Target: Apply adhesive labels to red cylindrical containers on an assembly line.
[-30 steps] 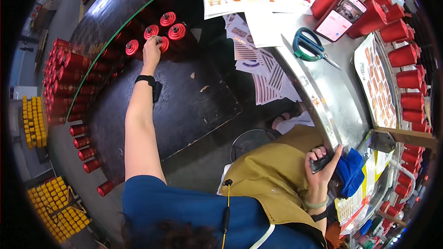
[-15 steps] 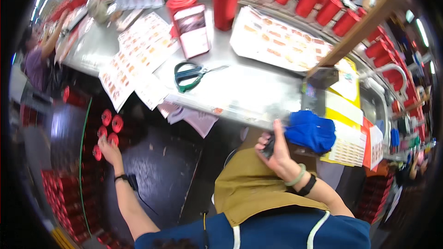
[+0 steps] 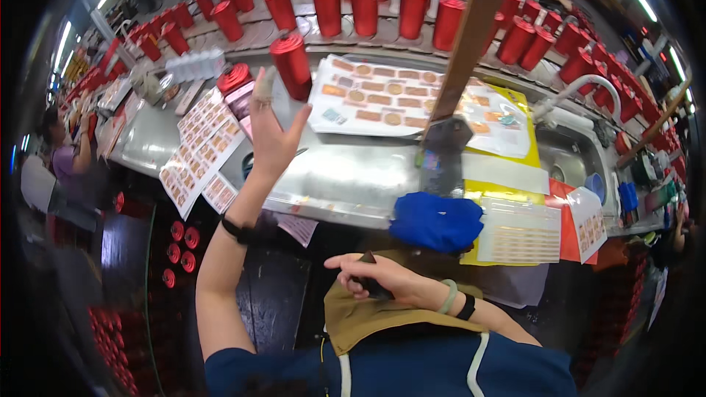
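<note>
The left hand (image 3: 271,129) hangs spread near a red canister (image 3: 293,68), upright on the bench (image 3: 353,170); the right hand (image 3: 393,276) curls around a dark object (image 3: 378,290) (presumably to keep it secure).

Head-worn wide fisheye view, down and forward over the near left hand (image 3: 270,131), right hand (image 3: 398,278) and metal counter (image 3: 353,176)

Metal bench (image 3: 346,176) bears phone (image 3: 240,105), canisters (image 3: 292,68) (red), sheets (image 3: 379,95).
</note>
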Motion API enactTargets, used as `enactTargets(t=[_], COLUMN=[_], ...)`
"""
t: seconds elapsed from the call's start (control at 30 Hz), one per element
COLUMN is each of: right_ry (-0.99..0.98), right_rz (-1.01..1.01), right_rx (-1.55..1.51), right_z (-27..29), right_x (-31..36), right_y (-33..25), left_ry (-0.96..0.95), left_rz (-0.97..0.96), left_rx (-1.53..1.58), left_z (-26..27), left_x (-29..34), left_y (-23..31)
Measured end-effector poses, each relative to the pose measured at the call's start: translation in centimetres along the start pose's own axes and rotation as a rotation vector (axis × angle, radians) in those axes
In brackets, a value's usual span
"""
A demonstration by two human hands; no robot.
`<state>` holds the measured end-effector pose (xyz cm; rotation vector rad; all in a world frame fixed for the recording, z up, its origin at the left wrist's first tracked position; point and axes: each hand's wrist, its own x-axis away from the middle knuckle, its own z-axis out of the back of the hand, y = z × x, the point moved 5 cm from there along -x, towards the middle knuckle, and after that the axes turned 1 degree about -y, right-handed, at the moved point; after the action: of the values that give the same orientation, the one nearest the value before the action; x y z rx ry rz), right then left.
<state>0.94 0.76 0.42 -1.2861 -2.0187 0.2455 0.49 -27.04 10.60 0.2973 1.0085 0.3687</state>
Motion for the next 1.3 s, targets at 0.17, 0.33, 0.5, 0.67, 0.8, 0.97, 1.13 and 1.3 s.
enactTargets(t=[0.17,0.33,0.5,0.67,0.8,0.97,1.13,1.3], right_ry=[0.066,0.325,0.432,0.526,0.534,0.525,0.635,0.688], right_rz=[0.318,0.522,0.589,0.623,0.759,0.878,1.096,1.039], right_rx=[0.209,0.093,0.083,0.323,0.440,0.682,1.075,1.308], right_z=[2.0,6.1,8.5,9.3,10.5,7.2,4.2,4.2], right_x=[7.3,15.0,16.7,16.0,14.4,14.7,16.4,16.4], right_y=[-5.5,-7.6,-7.3,-9.0,-9.9,-12.0,-13.1,-11.2], left_ry=[0.100,0.265,0.351,0.423,0.552,0.409,-0.110,-0.403], left_rz=[0.394,0.659,0.775,0.298,0.082,0.507,0.746,1.107], left_rx=[-0.230,-0.460,-0.333,-0.065,-0.016,1.048,1.358,1.473], left_z=[-8.2,-11.3,-10.6,-7.9,-3.4,-1.8,-7.1,-12.0], left_x=[-7.7,-8.6,-8.1,-8.7,-7.6,-1.9,3.4,7.9], left_y=[-9.0,-16.0,-17.3,-6.6,4.9,9.0,12.6,18.0])
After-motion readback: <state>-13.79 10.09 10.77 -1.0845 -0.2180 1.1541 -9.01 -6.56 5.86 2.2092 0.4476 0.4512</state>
